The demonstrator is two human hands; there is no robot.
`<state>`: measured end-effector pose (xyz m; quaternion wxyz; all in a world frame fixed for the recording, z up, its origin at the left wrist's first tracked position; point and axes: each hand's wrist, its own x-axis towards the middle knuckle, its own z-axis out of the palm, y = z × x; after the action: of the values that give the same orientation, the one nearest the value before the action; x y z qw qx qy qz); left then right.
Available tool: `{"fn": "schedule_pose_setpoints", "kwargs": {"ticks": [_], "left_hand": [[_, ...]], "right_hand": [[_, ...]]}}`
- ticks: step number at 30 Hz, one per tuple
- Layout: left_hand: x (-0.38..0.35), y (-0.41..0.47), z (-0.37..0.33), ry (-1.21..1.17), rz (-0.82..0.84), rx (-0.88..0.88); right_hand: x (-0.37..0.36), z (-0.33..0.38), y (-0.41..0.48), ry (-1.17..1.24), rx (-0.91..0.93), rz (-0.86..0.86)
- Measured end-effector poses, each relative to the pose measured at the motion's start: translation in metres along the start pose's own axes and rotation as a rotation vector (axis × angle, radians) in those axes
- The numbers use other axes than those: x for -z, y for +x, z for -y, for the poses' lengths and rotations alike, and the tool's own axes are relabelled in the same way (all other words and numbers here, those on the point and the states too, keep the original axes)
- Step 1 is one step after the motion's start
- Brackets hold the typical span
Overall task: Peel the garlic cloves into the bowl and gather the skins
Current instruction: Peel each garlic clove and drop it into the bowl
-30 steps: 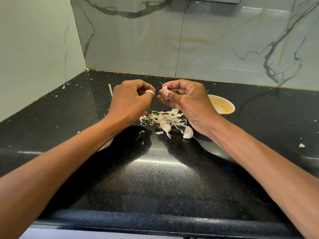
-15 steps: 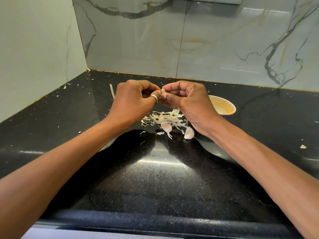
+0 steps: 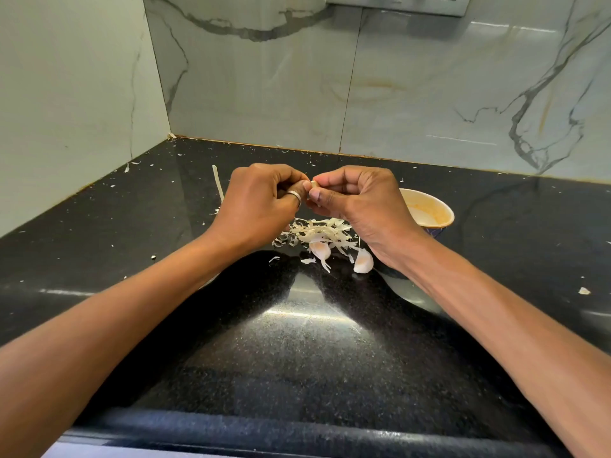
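Observation:
Both hands meet above the black counter around one garlic clove (image 3: 313, 184), of which only a pale tip shows. My right hand (image 3: 362, 203) grips the clove with curled fingers. My left hand (image 3: 261, 201), with a ring on one finger, pinches at the clove's end. Below the hands lies a heap of pale skins (image 3: 319, 234). Two unpeeled cloves rest at the heap's near edge, one (image 3: 320, 250) in the middle and one (image 3: 363, 261) to the right. A cream bowl (image 3: 429, 209) stands behind my right wrist, partly hidden by it.
Small skin flakes are scattered over the counter (image 3: 297, 342), with a long strip (image 3: 218, 183) behind my left hand and a scrap (image 3: 584, 290) at far right. Marble walls close the back and left. The counter's front edge runs along the bottom.
The hands were apart, the right one holding the clove alone. My left hand moved right and now pinches the clove's end too.

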<state>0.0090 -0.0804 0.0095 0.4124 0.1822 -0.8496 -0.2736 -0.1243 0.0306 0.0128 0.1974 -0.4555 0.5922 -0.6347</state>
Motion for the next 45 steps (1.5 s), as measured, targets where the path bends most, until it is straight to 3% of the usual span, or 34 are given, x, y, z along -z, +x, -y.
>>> {"fn": "schedule_pose_setpoints", "kwargs": {"ticks": [22,45], "left_hand": [[-0.004,-0.002,-0.003,-0.051,0.017,0.139],[0.001,0.001,-0.007,-0.038,0.043,0.265]], "right_hand": [[-0.004,-0.005,-0.001,-0.078,0.023,-0.008],[0.006,0.005,0.006,0.299,-0.081,-0.044]]}}
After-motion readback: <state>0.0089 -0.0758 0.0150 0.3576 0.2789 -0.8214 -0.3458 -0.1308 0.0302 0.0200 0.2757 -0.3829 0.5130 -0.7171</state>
